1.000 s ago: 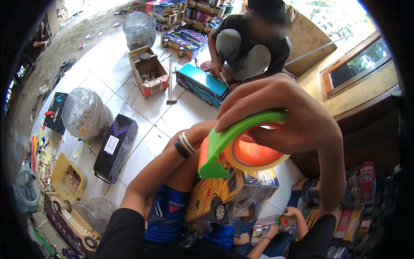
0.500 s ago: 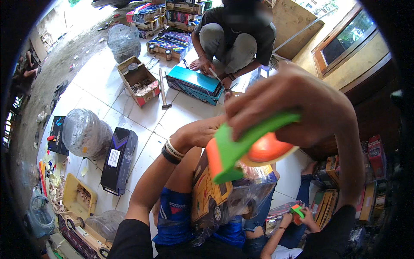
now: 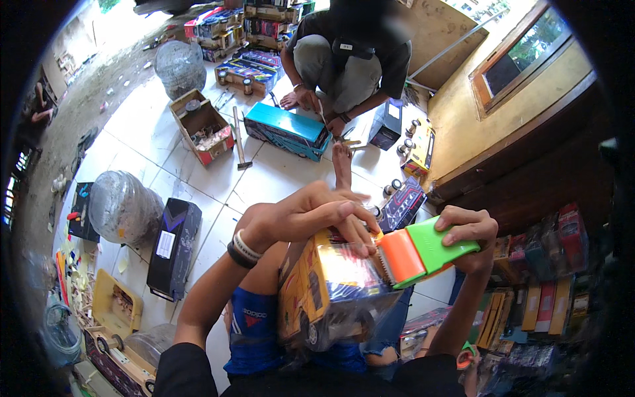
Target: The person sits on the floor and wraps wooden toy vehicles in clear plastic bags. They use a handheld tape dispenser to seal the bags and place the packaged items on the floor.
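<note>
A yellow toy bus [image 3: 305, 281] with black wheels rests across my lap, wrapped in clear plastic film [image 3: 360, 291]. My left hand [image 3: 307, 215] lies over its upper edge, fingers stretched out and their tips on the film near the far right corner. A green and orange tape dispenser [image 3: 426, 250] is gripped in my right hand [image 3: 471, 235], thumb and fingers around its green body. The toothed cutting edge sits against the bus's right end, close to my left fingertips. Any strip of tape there is too clear to make out.
Ahead, a person [image 3: 350, 66] squats by a teal toy bus [image 3: 288, 131]. A hammer [image 3: 239, 142] and an open box of wood pieces [image 3: 202, 129] lie nearby. Left are a black toy bus [image 3: 175, 248] and a plastic-wrapped roll [image 3: 126, 206]; wrapped toys [image 3: 539, 308] are stacked at right.
My right hand has brought the tape dispenser down from close to the camera to the bus's right end. My left fingers now show spread on the film.
</note>
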Motion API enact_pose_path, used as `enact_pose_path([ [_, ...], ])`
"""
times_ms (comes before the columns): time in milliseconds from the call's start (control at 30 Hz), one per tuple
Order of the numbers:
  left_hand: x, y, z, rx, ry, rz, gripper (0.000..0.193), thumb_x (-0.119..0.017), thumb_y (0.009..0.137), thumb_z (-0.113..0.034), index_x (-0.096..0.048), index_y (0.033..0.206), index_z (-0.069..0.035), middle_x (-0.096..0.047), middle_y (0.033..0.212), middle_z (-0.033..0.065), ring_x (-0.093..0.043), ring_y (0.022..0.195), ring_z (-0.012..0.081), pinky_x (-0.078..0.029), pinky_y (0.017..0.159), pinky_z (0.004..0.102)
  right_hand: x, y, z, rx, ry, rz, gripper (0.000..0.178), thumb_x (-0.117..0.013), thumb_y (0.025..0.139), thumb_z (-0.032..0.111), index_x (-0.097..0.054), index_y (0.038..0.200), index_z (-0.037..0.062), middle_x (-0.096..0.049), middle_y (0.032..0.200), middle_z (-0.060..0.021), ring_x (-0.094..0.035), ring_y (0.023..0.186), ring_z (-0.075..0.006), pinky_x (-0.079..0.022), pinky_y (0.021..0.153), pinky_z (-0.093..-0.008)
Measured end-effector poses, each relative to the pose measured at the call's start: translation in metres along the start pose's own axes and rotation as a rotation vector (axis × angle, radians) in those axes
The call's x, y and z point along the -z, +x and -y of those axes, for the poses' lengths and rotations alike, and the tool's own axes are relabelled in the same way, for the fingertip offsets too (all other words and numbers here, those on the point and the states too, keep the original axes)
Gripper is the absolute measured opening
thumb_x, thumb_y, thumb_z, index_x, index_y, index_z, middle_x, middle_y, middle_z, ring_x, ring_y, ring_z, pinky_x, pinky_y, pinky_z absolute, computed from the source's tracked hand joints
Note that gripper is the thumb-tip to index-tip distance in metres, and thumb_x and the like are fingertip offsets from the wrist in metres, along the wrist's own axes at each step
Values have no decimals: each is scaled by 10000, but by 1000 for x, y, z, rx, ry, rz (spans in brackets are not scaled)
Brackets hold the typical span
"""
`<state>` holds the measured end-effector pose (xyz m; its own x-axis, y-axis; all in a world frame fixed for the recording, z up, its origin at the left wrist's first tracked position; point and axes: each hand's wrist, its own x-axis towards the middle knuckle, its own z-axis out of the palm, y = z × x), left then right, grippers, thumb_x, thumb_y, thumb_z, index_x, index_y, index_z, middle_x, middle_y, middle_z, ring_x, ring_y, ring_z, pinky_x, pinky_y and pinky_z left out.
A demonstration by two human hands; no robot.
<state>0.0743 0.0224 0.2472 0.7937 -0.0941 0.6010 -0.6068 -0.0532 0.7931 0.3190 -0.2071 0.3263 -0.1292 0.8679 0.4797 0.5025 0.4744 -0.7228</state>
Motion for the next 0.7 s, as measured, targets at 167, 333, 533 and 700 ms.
enact_pose_path([
  [167, 2, -15, -55, 122, 542, -316, 552, -393, 1119, -426, -784, 1129, -35, -760, 1213, 164, -588, 1356, 363, -386, 1161, 494, -10, 34, 24, 13, -88, 127, 283, -785, 663, 71, -809, 944, 79, -763, 1000, -170, -737, 764, -277, -568, 695, -356],
  [333, -35, -21, -78, 314, 612, 67, 955, -264, 993, -793, -211, 1687, -138, -213, 1746, 125, -206, 1600, 384, -91, 1295, 559, -29, 54, 25, 56, -50, 228, 414, -741, 647, 56, -807, 1055, 84, -763, 1090, -172, -780, 895, -316, -606, 806, -380],
  [533, -17, -35, -90, 426, 650, 253, 779, -279, 1040, -696, -425, 1605, -180, -340, 1698, 82, -182, 1609, 366, -1, 1265, 655, -19, 14, 12, -30, -95, 213, 463, -709, 646, -43, -784, 1085, 82, -752, 1112, -136, -768, 956, -302, -596, 850, -359],
  [700, -16, -40, -98, 427, 569, 242, 469, -439, 1089, -441, -670, 1376, -150, -674, 1370, 64, -508, 1393, 329, -173, 1245, 594, -34, 42, 30, 142, -143, 193, 408, -806, 663, 44, -805, 1062, 129, -769, 1078, -100, -728, 798, -248, -559, 732, -322],
])
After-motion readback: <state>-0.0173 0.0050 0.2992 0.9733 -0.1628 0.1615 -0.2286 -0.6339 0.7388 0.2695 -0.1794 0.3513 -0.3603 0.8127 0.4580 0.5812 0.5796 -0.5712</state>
